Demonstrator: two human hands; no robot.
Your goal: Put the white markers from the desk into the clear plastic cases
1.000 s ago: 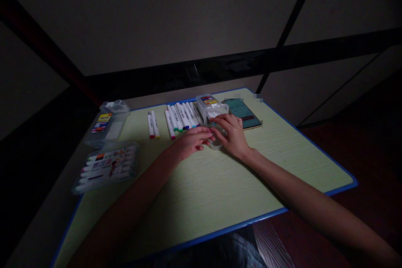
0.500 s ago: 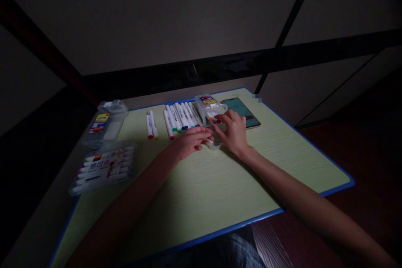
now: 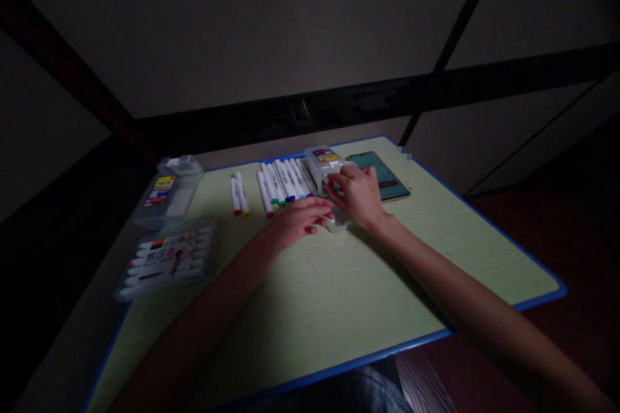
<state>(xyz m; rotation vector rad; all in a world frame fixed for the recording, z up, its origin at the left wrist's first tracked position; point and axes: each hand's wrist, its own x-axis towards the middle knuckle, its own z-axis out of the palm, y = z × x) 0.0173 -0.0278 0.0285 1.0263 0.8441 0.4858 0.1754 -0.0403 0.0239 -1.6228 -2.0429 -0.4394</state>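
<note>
Reddish marker end (image 3: pixel 330 184) showed in the mouth of the clear case (image 3: pixel 316 169) on the tabletop (image 3: pixel 387 284). The right hand (image 3: pixel 361 197) was at it — whether its grip pinched anything, I couldn't tell; the left hand (image 3: pixel 295 222) looked relaxed, holding nothing visible. Probably light, stiff, slippery — best taken by that end.

The clear plastic case (image 3: pixel 316 166), with a yellow-and-dark label, lies open near the desk's (image 3: pixel 378 297) far edge, its lid (image 3: pixel 338 224) toward the near edge; a red marker end (image 3: pixel 330 183) shows at the mouth.
</note>
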